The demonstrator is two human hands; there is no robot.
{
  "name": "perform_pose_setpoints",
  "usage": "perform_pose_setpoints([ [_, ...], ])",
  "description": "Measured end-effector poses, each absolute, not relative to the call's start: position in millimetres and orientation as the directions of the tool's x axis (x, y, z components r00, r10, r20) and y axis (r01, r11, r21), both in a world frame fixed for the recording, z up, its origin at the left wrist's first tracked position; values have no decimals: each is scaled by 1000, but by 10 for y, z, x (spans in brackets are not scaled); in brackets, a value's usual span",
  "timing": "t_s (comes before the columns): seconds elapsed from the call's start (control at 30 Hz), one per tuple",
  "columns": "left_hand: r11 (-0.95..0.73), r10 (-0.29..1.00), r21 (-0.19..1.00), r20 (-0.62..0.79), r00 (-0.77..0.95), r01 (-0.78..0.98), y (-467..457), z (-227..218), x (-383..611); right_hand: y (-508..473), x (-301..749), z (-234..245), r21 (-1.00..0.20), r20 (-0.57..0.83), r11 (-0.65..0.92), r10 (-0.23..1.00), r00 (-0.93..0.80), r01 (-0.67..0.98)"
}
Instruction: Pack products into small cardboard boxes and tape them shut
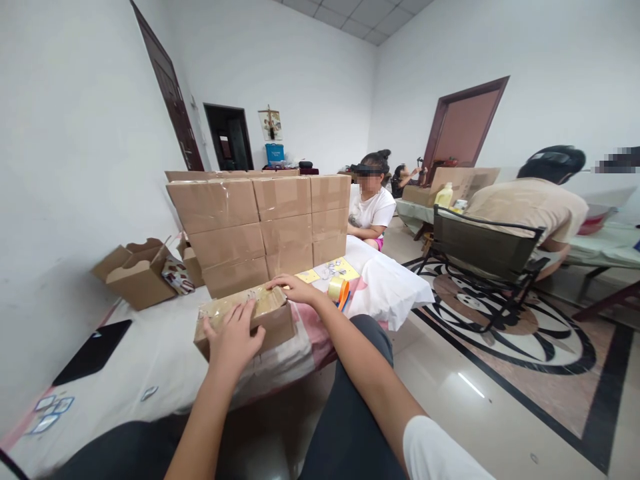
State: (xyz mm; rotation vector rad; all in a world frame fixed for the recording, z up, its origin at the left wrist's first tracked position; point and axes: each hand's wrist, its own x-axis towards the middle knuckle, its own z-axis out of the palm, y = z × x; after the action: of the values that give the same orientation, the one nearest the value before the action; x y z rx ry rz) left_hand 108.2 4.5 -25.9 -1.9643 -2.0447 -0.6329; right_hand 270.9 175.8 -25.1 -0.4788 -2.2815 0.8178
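Observation:
A closed cardboard box point(273, 329) with clear tape across its top rests at the near edge of the cloth-covered table point(150, 353). My left hand point(234, 333) lies on the left part of its lid, fingers spread. Over the box's far right corner, my right hand point(295, 291) rests with fingers stretched out on the taped top. Neither hand is wrapped round anything. To the right of the box sits a tape dispenser point(340, 289) with an orange frame and a yellowish roll. Behind the box rises a stack of taped cardboard boxes point(285, 217).
An open cardboard box point(137, 273) stands at the table's left, with a flat black device point(93, 352) nearer me. Beyond the stack sits a person in a white shirt point(373, 203). A dark folding chair point(487, 250) holds another person at the right.

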Motion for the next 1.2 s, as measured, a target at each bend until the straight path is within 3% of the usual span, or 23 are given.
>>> perform_pose_setpoints([
  [0.47,-16,869,130,491,-51,991,14,-304,1114,1695,2682,-276,-760,427,633,657,-621,147],
  [0.63,-37,856,137,515,-39,990,-14,-356,1077,1672,2811,-251,-852,342,520,639,-689,60],
  [0.77,-64,838,136,545,-21,989,-60,-395,1051,1598,3024,-204,-933,221,358,546,-808,-13],
  [0.9,-45,816,156,575,-54,987,-126,-368,978,1543,3090,-340,-969,105,245,499,-860,24],
  [1.0,65,768,268,601,-219,961,-172,-325,766,1512,3012,-535,-973,81,223,579,-811,62],
  [1.07,150,754,400,546,-367,904,-177,-328,544,1479,2933,-647,-974,111,223,627,-771,41],
  [1.2,240,837,701,201,-509,672,-117,-455,142,1351,2793,-779,-950,249,308,676,-693,-41],
])
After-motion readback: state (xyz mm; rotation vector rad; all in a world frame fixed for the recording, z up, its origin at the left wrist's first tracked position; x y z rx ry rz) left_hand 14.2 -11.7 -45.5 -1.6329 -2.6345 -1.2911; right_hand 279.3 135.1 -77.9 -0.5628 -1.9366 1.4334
